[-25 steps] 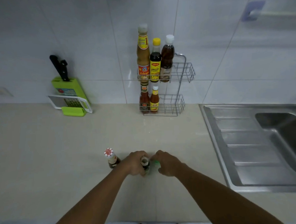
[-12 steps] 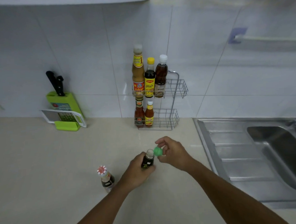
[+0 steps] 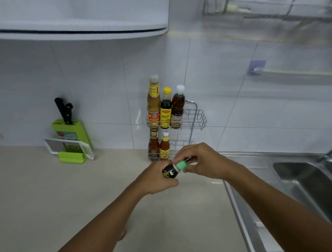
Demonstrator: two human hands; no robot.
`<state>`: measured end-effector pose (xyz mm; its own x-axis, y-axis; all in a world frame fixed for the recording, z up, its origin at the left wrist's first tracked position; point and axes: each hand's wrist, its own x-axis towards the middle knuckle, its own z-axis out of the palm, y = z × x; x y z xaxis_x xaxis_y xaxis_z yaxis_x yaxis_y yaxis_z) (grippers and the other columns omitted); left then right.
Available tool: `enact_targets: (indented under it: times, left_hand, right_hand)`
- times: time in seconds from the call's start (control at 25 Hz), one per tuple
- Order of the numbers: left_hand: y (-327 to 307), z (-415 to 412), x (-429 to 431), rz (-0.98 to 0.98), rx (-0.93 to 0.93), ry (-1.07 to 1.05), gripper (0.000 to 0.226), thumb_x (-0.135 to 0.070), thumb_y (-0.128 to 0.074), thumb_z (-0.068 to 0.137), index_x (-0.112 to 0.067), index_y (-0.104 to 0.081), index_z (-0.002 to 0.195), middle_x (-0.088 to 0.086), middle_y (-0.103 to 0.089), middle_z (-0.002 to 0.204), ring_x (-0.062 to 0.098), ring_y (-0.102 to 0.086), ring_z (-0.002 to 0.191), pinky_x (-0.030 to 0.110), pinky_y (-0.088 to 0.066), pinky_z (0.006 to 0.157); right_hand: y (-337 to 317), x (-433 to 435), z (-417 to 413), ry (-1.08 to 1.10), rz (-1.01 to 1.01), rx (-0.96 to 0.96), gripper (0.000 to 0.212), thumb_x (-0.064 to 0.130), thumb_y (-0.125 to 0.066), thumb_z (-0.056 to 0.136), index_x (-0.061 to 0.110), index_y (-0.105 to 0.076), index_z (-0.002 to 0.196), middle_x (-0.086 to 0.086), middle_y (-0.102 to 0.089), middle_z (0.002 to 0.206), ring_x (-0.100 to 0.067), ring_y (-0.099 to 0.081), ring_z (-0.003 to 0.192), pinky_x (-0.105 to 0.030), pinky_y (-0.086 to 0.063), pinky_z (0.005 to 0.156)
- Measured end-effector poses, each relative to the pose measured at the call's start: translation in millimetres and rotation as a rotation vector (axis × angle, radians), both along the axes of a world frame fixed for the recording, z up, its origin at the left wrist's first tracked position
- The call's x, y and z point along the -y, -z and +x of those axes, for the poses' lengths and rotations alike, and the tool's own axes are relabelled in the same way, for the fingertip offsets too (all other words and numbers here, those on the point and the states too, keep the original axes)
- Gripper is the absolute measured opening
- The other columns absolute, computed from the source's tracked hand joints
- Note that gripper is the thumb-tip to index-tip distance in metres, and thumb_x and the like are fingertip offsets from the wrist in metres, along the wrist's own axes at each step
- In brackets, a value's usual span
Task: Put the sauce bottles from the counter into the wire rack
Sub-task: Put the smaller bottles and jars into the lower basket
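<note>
Dark sauce bottle (image 3: 169, 172) (label unreadable), left hand (image 3: 155, 178) gripping body, right hand (image 3: 202, 160) pinching green cap (image 3: 181, 165).

glossy wall tiles (image 3: 96, 81), metal wire rack (image 3: 196, 117)

small dark glass sauce bottle with green cap (image 3: 171, 171) tilted above the worktop, two-tier silver wire rack (image 3: 196, 118) at the wall, five bottles inside

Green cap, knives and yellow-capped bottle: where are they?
green cap (image 3: 181, 165), head view, its side.
knives (image 3: 64, 110), head view, black handles.
yellow-capped bottle (image 3: 166, 114), head view, its label.
</note>
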<state>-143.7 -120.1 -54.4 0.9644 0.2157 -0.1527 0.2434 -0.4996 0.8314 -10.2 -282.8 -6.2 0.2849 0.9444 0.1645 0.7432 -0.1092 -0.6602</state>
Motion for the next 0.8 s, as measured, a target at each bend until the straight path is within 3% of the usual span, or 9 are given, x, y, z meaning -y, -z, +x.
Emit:
enact_targets:
  times: [0.08, 0.16, 0.24, 0.32, 0.4, 0.48, 0.6, 0.72, 0.8]
  left_hand:
    - [-9, 0, -6, -0.279, -0.049, 0.088, 0.024, -0.012, -0.066, 0.069, -0.017, -0.065, 0.092, 0.008, -0.062, 0.068, 0.025, -0.057, 0.056, 0.036, -0.049, 0.055]
    - [-15, 1, -8, -0.318, -0.058, 0.142, 0.021, -0.009, -0.066, 0.069, -0.015, -0.064, 0.089, 0.011, -0.060, 0.067, 0.026, -0.055, 0.055, 0.039, -0.048, 0.056]
    - [-19, 2, -2, 0.011, 0.005, 0.070, 0.026, -0.026, -0.071, 0.070, -0.024, -0.065, 0.094, -0.001, -0.065, 0.074, 0.020, -0.061, 0.062, 0.035, -0.051, 0.061]
    - [-21, 4, 8, 0.590, 0.097, -0.058, 0.036, -0.046, -0.067, 0.071, -0.032, -0.060, 0.103, -0.007, -0.068, 0.084, 0.017, -0.065, 0.076, 0.030, -0.053, 0.067]
    - [-20, 5, 20, 0.690, 0.174, -0.127, 0.035, -0.049, -0.064, 0.071, -0.031, -0.057, 0.099, -0.007, -0.069, 0.085, 0.018, -0.066, 0.077, 0.032, -0.055, 0.068]
    - [-22, 8, 22, 0.224, 0.111, -0.131, 0.029, -0.039, -0.069, 0.068, -0.026, -0.059, 0.091, -0.006, -0.066, 0.075, 0.019, -0.063, 0.065, 0.033, -0.054, 0.058]
    - [-25, 9, 11, -0.406, -0.042, 0.033, 0.012, -0.011, -0.063, 0.070, -0.012, -0.057, 0.079, 0.014, -0.056, 0.062, 0.027, -0.052, 0.049, 0.036, -0.046, 0.053]
    - [-32, 5, 5, -0.672, -0.200, 0.260, 0.012, 0.001, -0.054, 0.073, -0.010, -0.055, 0.078, 0.017, -0.048, 0.061, 0.023, -0.048, 0.045, 0.032, -0.041, 0.053]
    - [-35, 7, 7, -0.647, -0.276, 0.295, 0.011, 0.000, -0.055, 0.074, -0.010, -0.055, 0.079, 0.016, -0.049, 0.062, 0.022, -0.050, 0.045, 0.034, -0.043, 0.052]
  right_hand:
    - [-10, 0, 1, -0.017, 0.005, -0.049, 0.041, -0.006, -0.083, 0.078, 0.015, -0.079, 0.113, -0.001, -0.075, 0.114, -0.014, -0.072, 0.104, -0.035, -0.062, 0.089]
    - [-22, 1, 0, 0.003, -0.046, -0.061, 0.032, 0.007, -0.084, 0.081, 0.015, -0.078, 0.112, -0.002, -0.078, 0.105, -0.014, -0.076, 0.094, -0.034, -0.063, 0.084]
    - [-28, 0, -4, 0.089, -0.133, -0.092, 0.020, 0.030, -0.074, 0.092, 0.012, -0.078, 0.100, -0.008, -0.079, 0.082, -0.021, -0.077, 0.070, -0.041, -0.065, 0.071]
    - [-25, -4, -10, 0.254, -0.243, -0.186, 0.055, 0.053, -0.051, 0.101, 0.008, -0.073, 0.077, -0.015, -0.070, 0.056, -0.033, -0.067, 0.046, -0.042, -0.061, 0.056]
    - [-23, -6, -11, 0.387, -0.375, -0.290, 0.083, 0.071, -0.027, 0.097, 0.009, -0.068, 0.061, -0.012, -0.059, 0.042, -0.026, -0.053, 0.035, -0.028, -0.048, 0.043]
    - [-25, -6, -6, 0.408, -0.357, -0.311, 0.087, 0.075, -0.020, 0.094, 0.012, -0.074, 0.071, -0.010, -0.066, 0.053, -0.021, -0.055, 0.038, -0.021, -0.038, 0.041]
    - [-23, -1, 2, 0.251, -0.004, -0.118, 0.034, 0.051, -0.055, 0.099, 0.025, -0.069, 0.116, -0.002, -0.069, 0.080, -0.023, -0.063, 0.056, -0.024, -0.047, 0.052]
    - [-14, 2, -4, 0.092, 0.054, 0.354, 0.020, 0.049, -0.053, 0.098, 0.030, -0.055, 0.090, 0.007, -0.052, 0.066, -0.014, -0.048, 0.054, -0.032, -0.042, 0.052]
    - [-7, -2, -11, 0.160, 0.036, 0.425, 0.031, 0.047, -0.039, 0.098, 0.034, -0.036, 0.071, 0.009, -0.040, 0.056, -0.010, -0.038, 0.050, -0.032, -0.037, 0.050]
